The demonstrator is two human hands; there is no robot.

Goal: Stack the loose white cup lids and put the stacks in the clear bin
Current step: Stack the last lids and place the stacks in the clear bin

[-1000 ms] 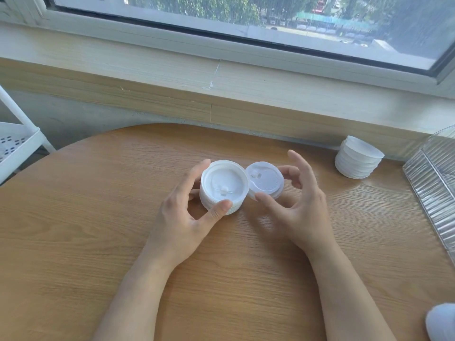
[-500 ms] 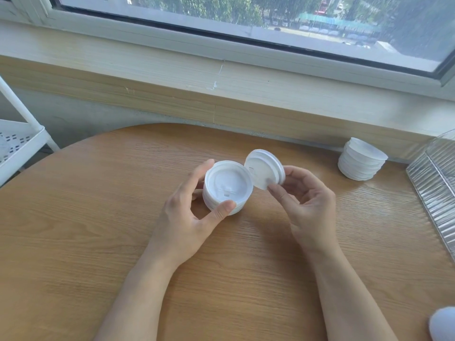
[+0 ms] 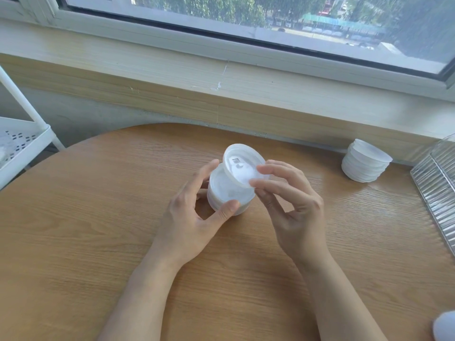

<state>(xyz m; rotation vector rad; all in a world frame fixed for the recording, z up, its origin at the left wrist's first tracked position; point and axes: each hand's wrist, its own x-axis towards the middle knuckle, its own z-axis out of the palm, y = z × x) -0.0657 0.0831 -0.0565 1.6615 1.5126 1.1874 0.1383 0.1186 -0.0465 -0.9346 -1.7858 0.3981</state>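
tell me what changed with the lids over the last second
The right hand picked the single lid up off the table, turned it and brought it left, tilted over the stack held by the left hand. The far stack and clear bin stayed put.

Two lid stacks [image 3: 230,193], one loose lid [image 3: 243,164]
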